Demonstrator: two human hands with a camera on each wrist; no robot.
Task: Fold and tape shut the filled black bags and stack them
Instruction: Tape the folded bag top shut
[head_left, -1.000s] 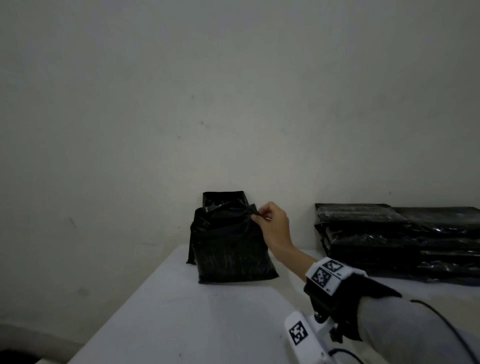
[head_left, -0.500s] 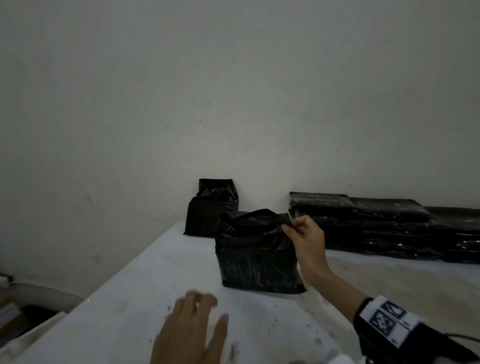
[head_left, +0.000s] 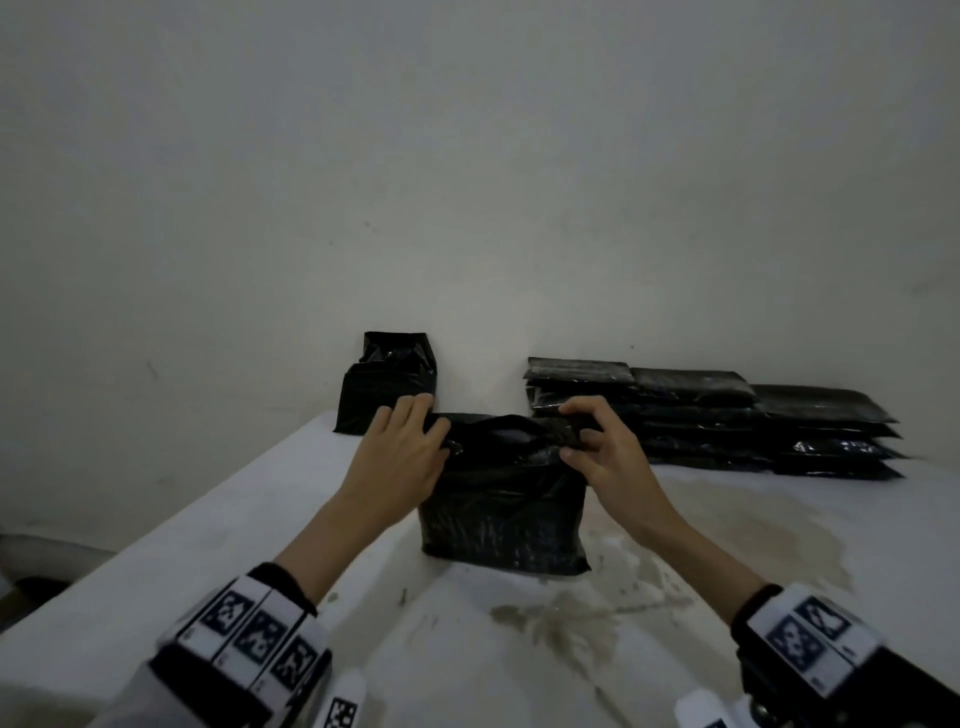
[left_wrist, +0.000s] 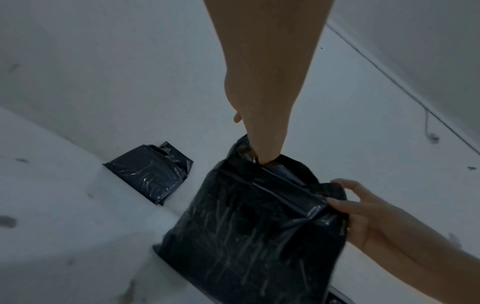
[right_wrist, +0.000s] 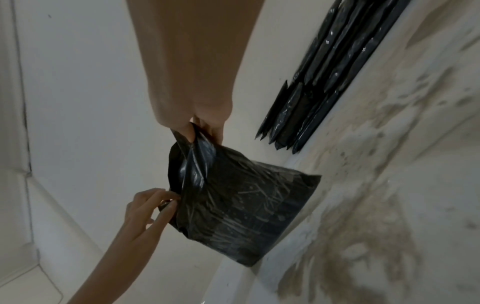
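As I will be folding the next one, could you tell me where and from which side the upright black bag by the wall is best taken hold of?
Probably by its loose top flap. The black bag by the wall stands upright with its filled lower part bulging and an empty, crumpled top rising above. Its back is to the wall, so come from the front and above, and pinch the flap's two corners as both hands do on the near bag.

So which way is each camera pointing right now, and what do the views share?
Head: worn high, looks forward and down at the table, wall and bag; shows both forearms, left hand, right hand.
Left wrist: looks along the left hand at the bag's top; right hand also shows.
Right wrist: looks along the right hand at the bag; left hand, stacked bags show.
Shared: all three show the bag.
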